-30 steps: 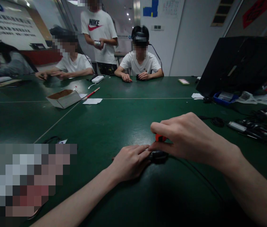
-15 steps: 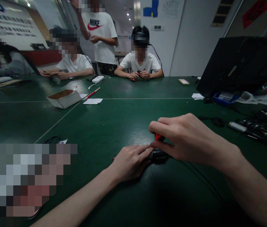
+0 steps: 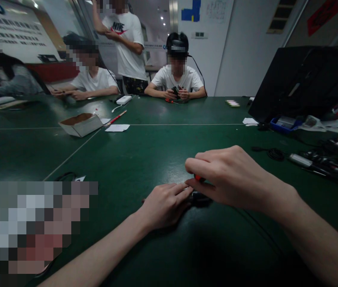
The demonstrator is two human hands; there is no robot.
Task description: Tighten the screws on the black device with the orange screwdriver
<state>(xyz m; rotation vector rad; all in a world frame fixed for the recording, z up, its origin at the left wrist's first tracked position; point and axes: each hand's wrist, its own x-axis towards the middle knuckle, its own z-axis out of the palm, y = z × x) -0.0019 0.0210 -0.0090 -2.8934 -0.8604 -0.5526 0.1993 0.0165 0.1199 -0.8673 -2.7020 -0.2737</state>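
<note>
My left hand (image 3: 163,205) lies over a black corded device (image 3: 200,198) and presses it to the table, fingers closed together on it. Most of the device is hidden under that hand; its dark rounded end shows on the right. Just above this end, my right hand (image 3: 223,173) pinches a red-handled screwdriver (image 3: 199,177) between thumb and fingers. Only a bit of its red handle is visible, and its tip is hidden. The fingertips of both hands are close together. A thin black cord (image 3: 258,223) runs from the device toward the lower right.
The green table (image 3: 145,159) bears an open cardboard box (image 3: 82,128), white paper (image 3: 117,128) and a red pencil-like stick (image 3: 116,117). Right stand a black monitor (image 3: 303,83), a blue tray (image 3: 284,123) and tangled black cables (image 3: 321,163). Several people are across the table.
My right hand has shifted slightly left with the screwdriver, and less red shows. My left hand stays put. Across the table, the standing person has moved their arms and a seated person has raised a dark object.
</note>
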